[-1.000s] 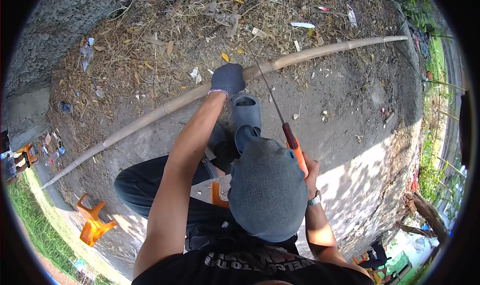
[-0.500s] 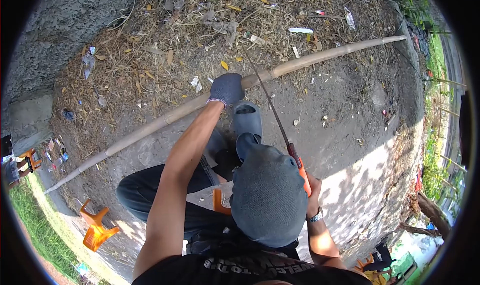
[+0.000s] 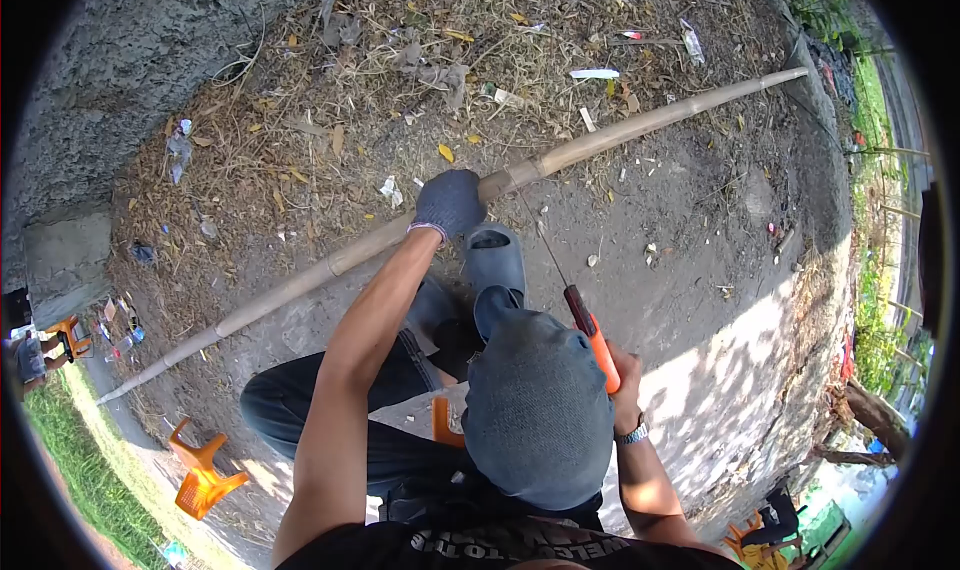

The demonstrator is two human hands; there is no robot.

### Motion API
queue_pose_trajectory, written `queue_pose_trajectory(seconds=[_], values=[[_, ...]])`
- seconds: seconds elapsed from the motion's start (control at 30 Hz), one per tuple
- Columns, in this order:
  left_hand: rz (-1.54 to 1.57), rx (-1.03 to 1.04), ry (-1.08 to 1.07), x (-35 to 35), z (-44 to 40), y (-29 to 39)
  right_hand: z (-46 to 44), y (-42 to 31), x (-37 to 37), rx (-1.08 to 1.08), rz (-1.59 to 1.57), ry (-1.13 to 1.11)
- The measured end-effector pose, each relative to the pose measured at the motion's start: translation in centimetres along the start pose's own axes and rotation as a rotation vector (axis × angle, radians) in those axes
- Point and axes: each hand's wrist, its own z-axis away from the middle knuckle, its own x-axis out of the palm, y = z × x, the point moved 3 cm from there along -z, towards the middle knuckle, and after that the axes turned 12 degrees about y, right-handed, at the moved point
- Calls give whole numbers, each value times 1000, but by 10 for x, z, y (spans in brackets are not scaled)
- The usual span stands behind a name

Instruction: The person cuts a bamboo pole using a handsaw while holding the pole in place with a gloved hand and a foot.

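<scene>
A long bamboo pole [image 3: 640,128] lies slantwise across the ground in front of me. My left hand [image 3: 449,203], in a dark knit glove, is wrapped around its middle. My bare right hand [image 3: 624,385] grips a hand saw [image 3: 592,336] by its orange and black handle, to the right of my raised knee [image 3: 540,410]. The thin saw blade reaches up to the near edge of the pole, just right of the glove. Whether its teeth touch the bamboo, I cannot tell. Below the pole stands my foot in a grey clog [image 3: 494,260].
A rough grey wall [image 3: 130,80] rises at the upper left. Dry grass, leaves and litter cover the ground beyond the pole. An orange plastic chair [image 3: 203,475] is at the lower left, with part of another person [image 3: 33,360] at the far left edge. A log [image 3: 876,415] lies right.
The saw blade, which crossed beyond the pole before, now shows thinner and only as far as the pole's near edge. My left hand keeps its grip on the pole.
</scene>
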Motion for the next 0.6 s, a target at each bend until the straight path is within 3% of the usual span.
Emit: queue_pose_trajectory(seconds=[0.17,0.23,0.37,0.53,0.6], values=[[2,10,17,-19,-10,-6,-65,-11,40,-15,-37,-35],[11,-9,-38,-15,-7,-7,-35,-12,18,-44,-42,-102],[10,-8,-51,-12,-9,-2,19,9,-15,-67,35,-20],[-1,13,42,-9,-6,-7,-65,-9,41,-115,-10,-62],[-5,-8,-18,-17,-14,-8,-67,-3,45,-130,-14,-69]])
